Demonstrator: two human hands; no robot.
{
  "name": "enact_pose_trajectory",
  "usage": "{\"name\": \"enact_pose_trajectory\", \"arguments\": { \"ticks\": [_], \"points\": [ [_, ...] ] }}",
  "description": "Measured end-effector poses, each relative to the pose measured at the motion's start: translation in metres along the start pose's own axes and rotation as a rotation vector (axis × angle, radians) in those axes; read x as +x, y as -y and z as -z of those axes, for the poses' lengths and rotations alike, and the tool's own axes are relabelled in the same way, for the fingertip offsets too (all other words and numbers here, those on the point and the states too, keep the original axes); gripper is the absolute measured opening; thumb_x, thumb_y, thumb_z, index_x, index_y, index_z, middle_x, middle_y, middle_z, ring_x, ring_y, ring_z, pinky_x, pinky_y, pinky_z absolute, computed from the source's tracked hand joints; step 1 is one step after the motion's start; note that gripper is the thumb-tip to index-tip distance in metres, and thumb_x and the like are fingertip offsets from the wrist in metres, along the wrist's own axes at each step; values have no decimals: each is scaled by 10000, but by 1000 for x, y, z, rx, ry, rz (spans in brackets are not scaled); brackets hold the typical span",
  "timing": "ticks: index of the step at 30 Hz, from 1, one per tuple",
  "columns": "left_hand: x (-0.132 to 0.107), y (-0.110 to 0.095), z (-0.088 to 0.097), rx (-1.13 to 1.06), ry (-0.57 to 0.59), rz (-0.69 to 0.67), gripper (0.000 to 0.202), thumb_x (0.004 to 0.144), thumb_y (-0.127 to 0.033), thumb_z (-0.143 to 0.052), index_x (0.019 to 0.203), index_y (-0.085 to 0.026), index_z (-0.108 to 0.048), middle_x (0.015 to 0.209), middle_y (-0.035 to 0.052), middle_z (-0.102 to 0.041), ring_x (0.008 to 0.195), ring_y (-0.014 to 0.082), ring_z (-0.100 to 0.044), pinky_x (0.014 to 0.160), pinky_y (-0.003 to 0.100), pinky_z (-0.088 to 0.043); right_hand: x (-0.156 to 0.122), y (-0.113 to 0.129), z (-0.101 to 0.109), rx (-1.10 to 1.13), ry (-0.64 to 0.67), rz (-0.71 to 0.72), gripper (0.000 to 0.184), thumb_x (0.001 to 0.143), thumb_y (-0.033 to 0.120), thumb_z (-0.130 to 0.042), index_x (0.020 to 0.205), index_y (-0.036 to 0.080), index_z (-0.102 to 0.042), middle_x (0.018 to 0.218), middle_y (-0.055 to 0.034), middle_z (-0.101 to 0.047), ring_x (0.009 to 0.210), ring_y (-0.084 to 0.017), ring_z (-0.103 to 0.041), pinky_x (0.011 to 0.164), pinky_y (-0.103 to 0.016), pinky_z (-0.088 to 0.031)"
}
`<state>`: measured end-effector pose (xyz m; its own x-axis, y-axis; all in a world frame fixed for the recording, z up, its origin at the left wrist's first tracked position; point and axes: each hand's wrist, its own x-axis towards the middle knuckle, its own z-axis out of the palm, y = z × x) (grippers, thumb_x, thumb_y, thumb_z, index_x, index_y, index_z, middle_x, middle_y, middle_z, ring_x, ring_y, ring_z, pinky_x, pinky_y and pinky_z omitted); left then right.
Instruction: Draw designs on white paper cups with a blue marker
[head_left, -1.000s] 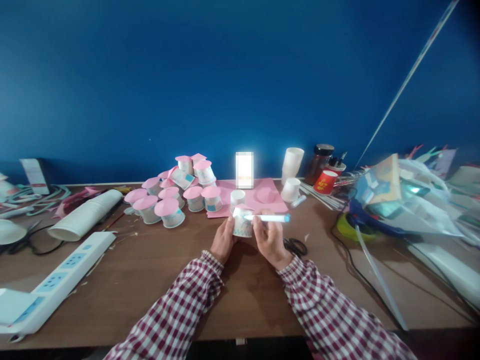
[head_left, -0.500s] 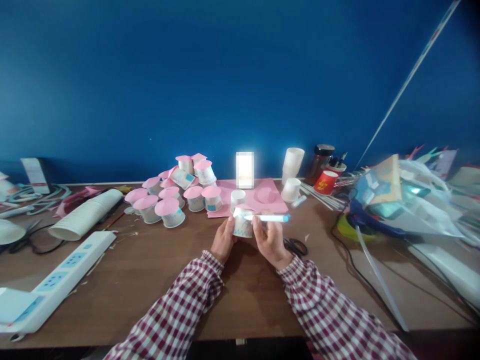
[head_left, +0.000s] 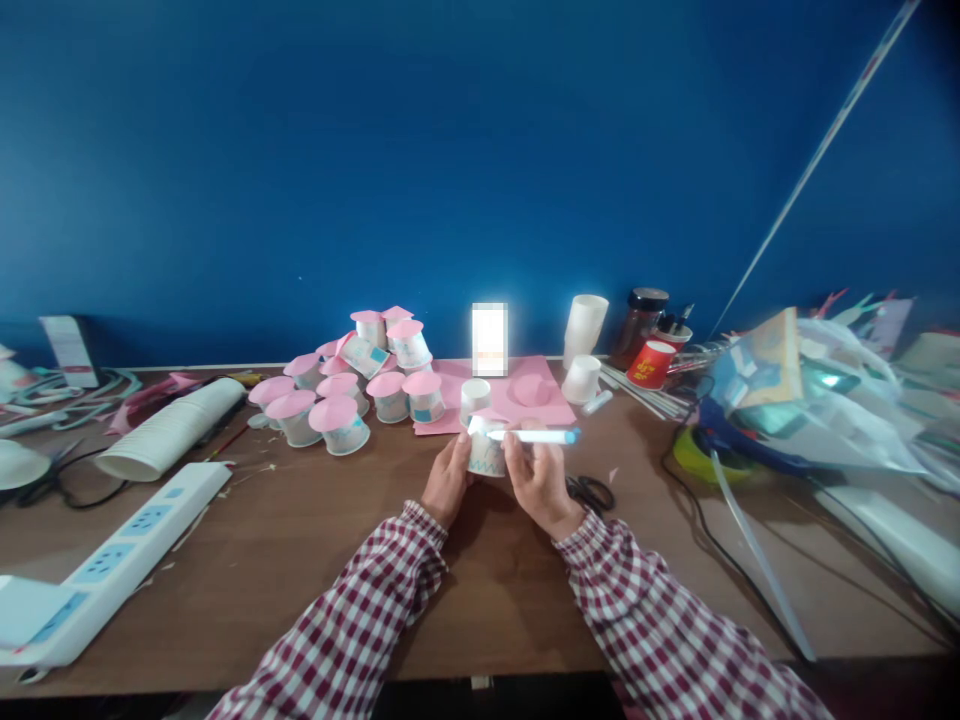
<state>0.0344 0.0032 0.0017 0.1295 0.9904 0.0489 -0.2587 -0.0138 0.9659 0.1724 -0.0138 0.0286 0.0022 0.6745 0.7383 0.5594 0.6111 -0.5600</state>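
A small white paper cup (head_left: 486, 455) with a blue zigzag line stands upside down on the brown table (head_left: 300, 560), pink paper on its top. My left hand (head_left: 448, 480) grips its left side, fingers closed round it. My right hand (head_left: 538, 480) is closed on a white pen with a blue cap (head_left: 536, 436), held level with its tip against the cup's upper edge. Just behind lies a pink paper sheet (head_left: 510, 395) with another small cup (head_left: 474, 395) on it.
A heap of pink-topped cups (head_left: 352, 385) sits left of centre. A stack of paper cups (head_left: 169, 428) lies on its side beside a white power strip (head_left: 112, 565). Scissors (head_left: 592, 492) lie by my right wrist. Jars, a red cup (head_left: 649, 363) and plastic-wrapped clutter (head_left: 795, 400) fill the right.
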Motion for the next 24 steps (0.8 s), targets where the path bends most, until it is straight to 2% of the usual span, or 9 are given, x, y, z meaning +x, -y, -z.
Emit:
{"name": "enact_pose_trajectory", "arguments": {
  "ticks": [6,16,24],
  "points": [
    [1,1,-1,42,-40,-5,559,787,-596,-472,1016,-104,-606,738,74,-623,672,185,-559,586,283,-438,0,0,0,13,4,-21,101,910,247,-444,918,194,-530,822,-82,-624,726,-194,-607,656,-353,-530],
    [0,-1,0,55,-14,-22,531,802,-586,-459,975,-104,-600,749,56,-605,631,151,-518,561,263,-409,1,2,1,16,16,-16,126,913,255,-432,915,181,-534,822,-84,-621,738,-194,-609,674,-345,-526],
    [-1,-3,-2,57,-4,-8,470,809,-577,-457,878,-126,-573,647,2,-527,549,110,-439,500,227,-345,2,4,1,29,8,-8,113,911,246,-431,904,198,-532,802,-74,-609,721,-193,-607,653,-345,-531]
  ]
}}
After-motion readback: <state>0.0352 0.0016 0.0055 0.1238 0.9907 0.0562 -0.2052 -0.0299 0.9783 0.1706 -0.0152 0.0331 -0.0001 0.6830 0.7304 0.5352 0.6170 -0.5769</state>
